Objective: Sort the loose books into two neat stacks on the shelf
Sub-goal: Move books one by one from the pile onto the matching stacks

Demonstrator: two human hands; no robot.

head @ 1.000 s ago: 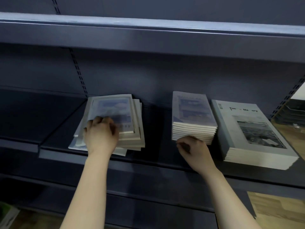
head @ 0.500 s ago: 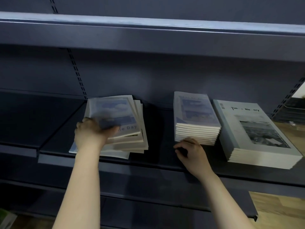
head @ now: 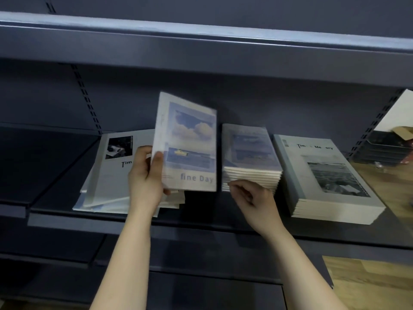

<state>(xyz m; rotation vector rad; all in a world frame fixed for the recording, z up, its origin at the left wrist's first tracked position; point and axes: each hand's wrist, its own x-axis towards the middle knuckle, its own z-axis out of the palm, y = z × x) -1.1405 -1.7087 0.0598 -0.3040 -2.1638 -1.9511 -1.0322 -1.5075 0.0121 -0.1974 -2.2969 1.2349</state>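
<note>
Lifted off the loose pile since half a second ago, the "fine Day" book now stands tilted in the left hand, which grips its left edge, thumb on the cover. Its right edge is just beside the small neat stack. The right hand touches that stack's front edge with curled fingers, though I cannot tell if it pinches anything. A strip of dark shelf parts pile and stack, the larger stack sits rightward, and wooden floor lies beyond.

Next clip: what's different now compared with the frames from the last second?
The left hand has lifted the fine Day book off the loose pile, tilted up in its grip, uncovering a grey cover. The right hand rose from the shelf to the middle stack's front edge. That stack and the right stack stayed put.
</note>
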